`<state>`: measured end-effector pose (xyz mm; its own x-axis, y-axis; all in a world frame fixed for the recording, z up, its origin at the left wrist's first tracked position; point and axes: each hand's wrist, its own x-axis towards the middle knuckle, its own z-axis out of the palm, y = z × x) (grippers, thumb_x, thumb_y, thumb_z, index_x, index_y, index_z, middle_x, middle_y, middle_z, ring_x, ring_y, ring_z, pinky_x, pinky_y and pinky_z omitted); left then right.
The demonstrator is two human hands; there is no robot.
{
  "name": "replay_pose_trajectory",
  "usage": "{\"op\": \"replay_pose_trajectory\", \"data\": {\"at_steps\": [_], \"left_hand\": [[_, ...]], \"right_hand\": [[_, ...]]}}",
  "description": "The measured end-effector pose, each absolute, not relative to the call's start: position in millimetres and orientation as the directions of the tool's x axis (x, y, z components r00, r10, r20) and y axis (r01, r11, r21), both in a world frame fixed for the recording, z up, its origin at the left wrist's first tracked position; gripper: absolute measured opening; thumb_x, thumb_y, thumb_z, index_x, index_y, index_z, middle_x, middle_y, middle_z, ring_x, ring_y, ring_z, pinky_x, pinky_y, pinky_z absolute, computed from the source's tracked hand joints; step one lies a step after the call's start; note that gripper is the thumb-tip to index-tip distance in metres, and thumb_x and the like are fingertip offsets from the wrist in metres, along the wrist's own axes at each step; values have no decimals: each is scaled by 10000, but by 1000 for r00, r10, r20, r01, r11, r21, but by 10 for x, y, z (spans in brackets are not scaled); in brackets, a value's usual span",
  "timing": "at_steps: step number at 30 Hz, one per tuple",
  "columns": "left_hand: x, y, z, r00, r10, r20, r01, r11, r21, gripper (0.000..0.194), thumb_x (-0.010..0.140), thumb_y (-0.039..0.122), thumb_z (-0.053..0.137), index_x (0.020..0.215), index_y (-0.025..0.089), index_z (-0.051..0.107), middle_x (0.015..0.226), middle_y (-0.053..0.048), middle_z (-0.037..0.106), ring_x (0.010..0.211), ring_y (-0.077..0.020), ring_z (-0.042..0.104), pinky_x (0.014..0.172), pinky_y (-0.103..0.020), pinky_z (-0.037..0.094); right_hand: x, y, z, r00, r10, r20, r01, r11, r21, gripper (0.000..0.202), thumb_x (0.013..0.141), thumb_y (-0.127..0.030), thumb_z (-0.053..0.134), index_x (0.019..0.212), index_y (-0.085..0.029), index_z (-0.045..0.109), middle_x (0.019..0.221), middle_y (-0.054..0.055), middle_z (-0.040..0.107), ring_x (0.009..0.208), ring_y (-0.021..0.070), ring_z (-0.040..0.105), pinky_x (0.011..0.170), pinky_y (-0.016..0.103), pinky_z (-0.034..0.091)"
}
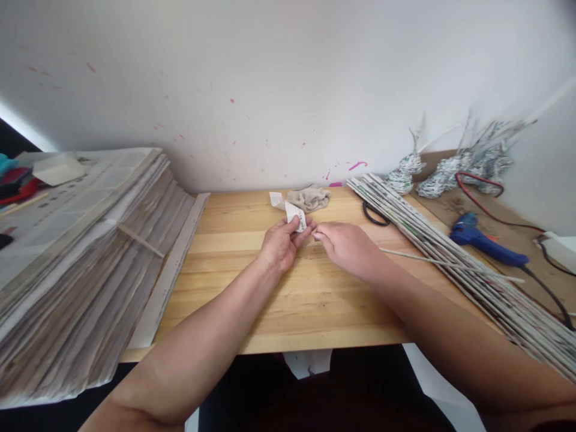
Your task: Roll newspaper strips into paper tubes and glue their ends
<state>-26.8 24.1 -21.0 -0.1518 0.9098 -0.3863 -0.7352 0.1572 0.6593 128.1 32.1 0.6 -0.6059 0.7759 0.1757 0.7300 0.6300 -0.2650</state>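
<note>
L hand (284, 240) pinches a printed paper strip (296, 216) btwn thumb & fingers, no gap left; strip angles up & away to the L, its far end pale. R hand (344, 243) just beside it, fingers curled closed around a thin paper stick (414, 258); a small pale tip shows at the fingertips, the rest runs out past the wrist, R of grip, & crosses a bundle of sticks. Middle of stick hidden by the hand. Both hands over the wood tabletop (225, 252).

Just beyond grip: crumpled cloth (310, 198), greyish. Beyond & R of grip: black loop handle (375, 214), partly hidden by the stick bundle (427, 246), which lies diagonally. L of grip: flat pale board (173, 270) beside a tall newspaper stack (130, 240). Farther R: blue glue gun (490, 241) on brown cardboard (429, 201), w/ woven paper figures (443, 177) behind. Farthest: white wall (270, 78) w/ pink/red marks.
</note>
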Motion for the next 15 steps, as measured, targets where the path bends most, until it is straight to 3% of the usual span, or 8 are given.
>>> {"op": "replay_pose_trajectory", "data": {"at_steps": [5, 11, 15], "left_hand": [[-269, 243, -190, -171, 918, -357, -721, 130, 681, 105, 895, 61, 581, 835, 59, 668, 830, -112, 720, 801, -152, 730, 852, -247, 597], [-288, 255, -189, -166, 915, -368, -723, 141, 677, 119, 891, 47, 574, 802, 67, 650, 818, -115, 719, 808, -167, 734, 774, -221, 608], [-292, 250, -190, -162, 919, -359, -727, 135, 674, 121, 901, 53, 560, 820, 71, 648, 817, -107, 720, 760, -150, 730, 750, -215, 610]], "right_hand": [[1290, 313, 1, -584, 781, 219, 720, 624, -304, 204, 974, -304, 500, 1067, -183, 635, 930, 71, 733, 769, 196, 637, 681, 289, 367], [1286, 330, -10, -620, 768, 161, 722, 639, -264, 285, 1004, -246, 408, 889, -157, 653, 846, 84, 703, 758, 194, 616, 687, 299, 359], [1294, 338, -29, -594, 766, 246, 698, 642, -316, 172, 941, -291, 560, 1011, -161, 648, 971, 92, 697, 839, 202, 625, 737, 295, 395]]}}
